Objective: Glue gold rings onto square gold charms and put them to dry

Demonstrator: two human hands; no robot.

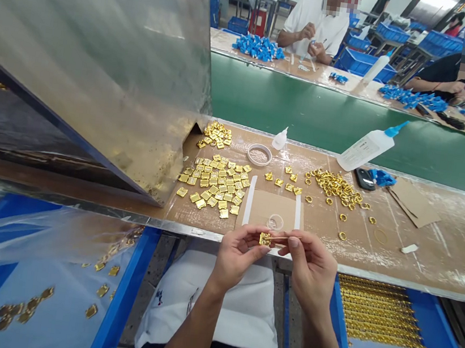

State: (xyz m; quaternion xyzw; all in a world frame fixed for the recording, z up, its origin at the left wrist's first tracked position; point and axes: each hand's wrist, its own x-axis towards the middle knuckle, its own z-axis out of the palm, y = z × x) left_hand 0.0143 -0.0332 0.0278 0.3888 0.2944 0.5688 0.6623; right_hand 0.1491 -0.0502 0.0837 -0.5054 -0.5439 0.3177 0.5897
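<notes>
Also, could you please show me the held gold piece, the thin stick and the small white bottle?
Gold piece (264, 240): head view, on its face.
Thin stick (280, 238): head view, mid-shaft.
Small white bottle (280, 140): head view, on its body.

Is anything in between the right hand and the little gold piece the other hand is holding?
Only the thin stick, held by the right hand. It points across to the gold piece in the left hand. Nothing else visible stands between them.
</notes>
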